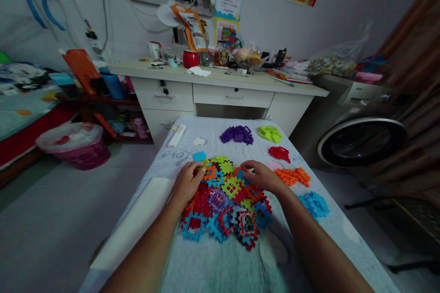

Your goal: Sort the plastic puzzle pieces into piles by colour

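A mixed pile of plastic interlocking building tiles (220, 199) in several colours lies on the cloth-covered table (220, 265) in front of me. My left hand (188, 182) touches the pile's far left edge beside an orange tile (209, 173), thumb and fingers apart. On the far right edge rests my right hand (261, 176), its fingers spread over the tiles near a blue one. Neither hand visibly grips a tile, though some fingertips are partly hidden. Toward the near side of the pile are a blue square frame tile (195, 226) and a red-rimmed one (248, 223).
Sorted groups of tiles lie along the far and right sides: purple (237, 134), lime green (270, 133), red (279, 153), orange (293, 176) and blue (314, 204). A white box (178, 136) lies far left. Behind stands a cluttered desk (233, 83); a washing machine (357, 119) is at right.
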The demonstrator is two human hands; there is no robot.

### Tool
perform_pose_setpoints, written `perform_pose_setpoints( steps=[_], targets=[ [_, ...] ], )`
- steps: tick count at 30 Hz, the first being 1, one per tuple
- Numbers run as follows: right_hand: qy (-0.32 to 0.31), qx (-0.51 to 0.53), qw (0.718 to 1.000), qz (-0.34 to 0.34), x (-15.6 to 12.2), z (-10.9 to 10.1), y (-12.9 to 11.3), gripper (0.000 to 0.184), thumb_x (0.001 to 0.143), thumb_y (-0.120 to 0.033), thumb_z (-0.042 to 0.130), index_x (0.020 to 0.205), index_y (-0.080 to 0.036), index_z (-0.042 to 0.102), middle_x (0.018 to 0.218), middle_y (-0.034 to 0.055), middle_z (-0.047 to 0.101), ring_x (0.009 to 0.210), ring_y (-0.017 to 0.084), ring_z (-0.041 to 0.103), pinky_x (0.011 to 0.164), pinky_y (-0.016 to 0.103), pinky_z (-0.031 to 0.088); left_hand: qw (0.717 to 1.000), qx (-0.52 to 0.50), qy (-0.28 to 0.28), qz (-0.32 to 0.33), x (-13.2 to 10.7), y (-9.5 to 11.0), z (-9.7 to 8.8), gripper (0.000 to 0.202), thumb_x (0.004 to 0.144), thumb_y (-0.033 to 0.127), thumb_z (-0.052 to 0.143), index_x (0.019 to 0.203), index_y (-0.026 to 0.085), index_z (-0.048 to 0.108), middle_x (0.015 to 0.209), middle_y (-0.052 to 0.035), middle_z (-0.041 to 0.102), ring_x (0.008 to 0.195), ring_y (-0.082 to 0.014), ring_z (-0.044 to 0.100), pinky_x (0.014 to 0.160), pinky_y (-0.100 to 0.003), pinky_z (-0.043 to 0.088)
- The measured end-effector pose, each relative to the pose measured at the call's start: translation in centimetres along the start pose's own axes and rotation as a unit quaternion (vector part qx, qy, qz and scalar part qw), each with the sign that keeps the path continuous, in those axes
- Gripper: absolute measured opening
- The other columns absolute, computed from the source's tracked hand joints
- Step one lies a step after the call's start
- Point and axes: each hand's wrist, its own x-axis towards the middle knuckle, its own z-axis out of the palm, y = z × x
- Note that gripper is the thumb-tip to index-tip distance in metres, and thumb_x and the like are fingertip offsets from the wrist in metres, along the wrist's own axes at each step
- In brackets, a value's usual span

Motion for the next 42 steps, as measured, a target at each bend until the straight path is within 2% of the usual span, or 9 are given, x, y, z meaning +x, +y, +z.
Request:
perform_pose_setpoints(
  steps=[4, 8, 14, 17, 22, 26, 31, 37, 42],
  targets=[
    [-0.008, -0.03, 0.999, 0.021, -1.4, 0.1, 0.1, 0.042, 0.077, -0.02, 0.061, 0.119, -0.019, 0.064, 0.119, 0.0089, 0.066, 0.105, 0.024, 0.062, 0.092, 0.037, 0.048, 1.0, -0.006, 0.005, -0.003, 0.0, 0.0, 0.0, 0.029, 0.087, 0.041, 0.051, 0.099, 0.021, 0.067, 0.104, -0.0065, 0.066, 0.101, -0.0223, 0.061, 0.093, -0.038, 0.047],
    [0.0, -0.033, 0.999, 0.008, -1.2, 0.9, 0.6, 0.051, 0.075, -0.016, 0.063, 0.126, -0.02, 0.06, 0.121, 0.0092, 0.064, 0.103, 0.023, 0.06, 0.093, 0.037, 0.047, 1.0, -0.013, 0.004, -0.003, -0.1, 0.1, -0.1, 0.029, 0.087, 0.042, 0.051, 0.098, 0.021, 0.067, 0.103, -0.0065, 0.066, 0.101, -0.0225, 0.061, 0.093, -0.039, 0.047],
    [0.033, -0.005, 0.999, -0.021, -0.9, 1.4, 0.9, 0.049, 0.071, -0.014, 0.067, 0.119, -0.019, 0.062, 0.108, 0.0072, 0.061, 0.093, 0.019, 0.057, 0.085, 0.033, 0.046, 1.0, -0.015, 0.002, -0.007, -0.1, 0.1, -0.1, 0.031, 0.086, 0.043, 0.052, 0.099, 0.019, 0.067, 0.104, -0.0074, 0.066, 0.101, -0.023, 0.061, 0.094, -0.04, 0.048],
    [0.053, 0.043, 0.998, 0.003, -0.9, 1.4, 1.7, 0.038, 0.072, -0.015, 0.062, 0.11, -0.019, 0.065, 0.092, 0.0024, 0.06, 0.081, 0.015, 0.055, 0.076, 0.029, 0.045, 1.0, -0.012, 0.001, -0.01, -0.1, 0.2, -0.2, 0.032, 0.086, 0.043, 0.051, 0.099, 0.019, 0.067, 0.103, -0.0074, 0.066, 0.1, -0.023, 0.061, 0.093, -0.04, 0.048],
    [0.054, 0.22, 0.973, 0.033, -0.8, 1.0, 3.0, 0.026, 0.071, -0.027, 0.064, 0.094, -0.019, 0.061, 0.075, -0.003, 0.055, 0.067, 0.012, 0.05, 0.061, 0.024, 0.04, 1.0, -0.008, -0.003, -0.013, 0.0, 0.5, -0.2, 0.033, 0.084, 0.045, 0.052, 0.098, 0.019, 0.067, 0.101, -0.0073, 0.066, 0.098, -0.0234, 0.061, 0.091, -0.04, 0.048],
    [0.079, 0.285, 0.954, 0.05, -1.5, -0.5, 2.6, 0.029, 0.068, -0.032, 0.067, 0.093, -0.019, 0.059, 0.071, -0.0036, 0.054, 0.061, 0.011, 0.048, 0.055, 0.023, 0.037, 1.0, -0.01, -0.001, -0.013, 0.0, 0.6, -0.3, 0.033, 0.084, 0.045, 0.052, 0.098, 0.019, 0.067, 0.101, -0.0071, 0.066, 0.099, -0.0234, 0.061, 0.092, -0.04, 0.048],
    [0.12, 0.237, 0.962, 0.065, -4.1, -4.1, 2.5, 0.03, 0.071, -0.037, 0.067, 0.094, -0.019, 0.064, 0.067, -0.0032, 0.054, 0.057, 0.01, 0.046, 0.053, 0.023, 0.036, 1.0, -0.016, -0.007, -0.012, -0.1, 0.4, -0.3, 0.033, 0.084, 0.044, 0.051, 0.098, 0.019, 0.067, 0.102, -0.007, 0.066, 0.099, -0.0227, 0.061, 0.092, -0.038, 0.048],
    [0.173, 0.168, 0.963, 0.123, -9.3, -8.3, 4.9, 0.035, 0.069, -0.044, 0.065, 0.092, -0.018, 0.071, 0.067, -0.0009, 0.058, 0.058, 0.012, 0.048, 0.056, 0.026, 0.038, 1.0, -0.015, 0.007, -0.006, 0.0, 0.1, -0.2, 0.032, 0.084, 0.043, 0.05, 0.097, 0.019, 0.067, 0.103, -0.0068, 0.066, 0.101, -0.0228, 0.06, 0.096, -0.038, 0.046],
    [0.217, 0.155, 0.947, 0.18, -13.3, -9.8, 7.2, 0.038, 0.066, -0.046, 0.065, 0.091, -0.018, 0.07, 0.062, -0.0017, 0.055, 0.055, 0.012, 0.046, 0.053, 0.026, 0.037, 0.999, -0.001, 0.025, 0.022, -0.1, 0.4, -0.4, 0.033, 0.085, 0.045, 0.05, 0.098, 0.019, 0.067, 0.104, -0.0068, 0.064, 0.103, -0.0227, 0.06, 0.098, -0.038, 0.045]
  ],
)
